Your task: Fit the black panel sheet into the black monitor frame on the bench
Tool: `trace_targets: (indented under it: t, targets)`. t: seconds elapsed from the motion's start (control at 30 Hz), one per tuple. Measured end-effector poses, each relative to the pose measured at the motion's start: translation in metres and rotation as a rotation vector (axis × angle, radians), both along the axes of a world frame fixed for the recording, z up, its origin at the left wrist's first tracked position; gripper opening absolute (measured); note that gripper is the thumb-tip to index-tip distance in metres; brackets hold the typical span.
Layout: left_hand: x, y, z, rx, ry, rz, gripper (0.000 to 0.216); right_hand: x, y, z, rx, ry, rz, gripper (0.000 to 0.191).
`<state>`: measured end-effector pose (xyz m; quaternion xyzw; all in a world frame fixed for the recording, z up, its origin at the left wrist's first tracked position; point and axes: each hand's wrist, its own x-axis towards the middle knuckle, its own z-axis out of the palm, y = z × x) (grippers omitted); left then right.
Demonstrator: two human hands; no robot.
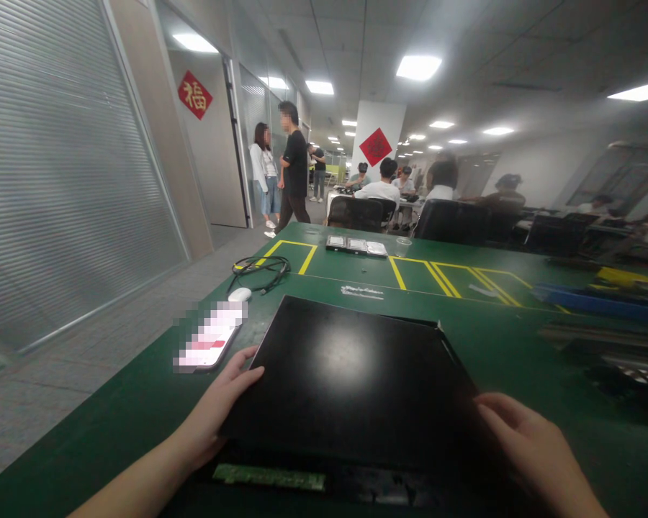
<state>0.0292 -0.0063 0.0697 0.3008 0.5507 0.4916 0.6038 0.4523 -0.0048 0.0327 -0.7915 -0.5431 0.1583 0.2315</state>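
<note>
A flat black LCD screen panel (356,374) with a glossy reflection lies in front of me over the green table. Along its near edge shows a strip of green circuit board (270,478). My left hand (224,399) holds the panel's left edge, thumb on top and the other fingers partly hidden under it. On the opposite side, my right hand (523,439) grips the right edge, its fingertips partly out of sight. A thin dark rim peeks out at the far right corner; what it belongs to I cannot tell.
Left of the panel lie a phone (213,338), a white mouse-like object (240,295) and a coiled black cable (262,272). Several small drive-like boxes (356,246) and a clear cup (404,246) stand at the far edge. A blue tray (594,301) sits right. People are beyond.
</note>
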Motion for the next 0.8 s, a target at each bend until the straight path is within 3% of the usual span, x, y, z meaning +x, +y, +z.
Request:
trace_targets:
  t: [0.33, 0.53, 0.8]
  targets:
    - [0.0, -0.001, -0.001, 0.023, 0.014, -0.007, 0.061, -0.006, -0.001, 0.008, -0.021, 0.011, -0.028, 0.042]
    - [-0.007, 0.003, -0.011, 0.067, 0.012, 0.011, 0.062, -0.004, -0.001, 0.008, 0.007, 0.039, -0.004, 0.039]
    - [-0.023, 0.012, -0.019, 0.256, 0.431, -0.011, 0.049, -0.002, -0.002, 0.008, 0.06, 0.047, 0.019, 0.034]
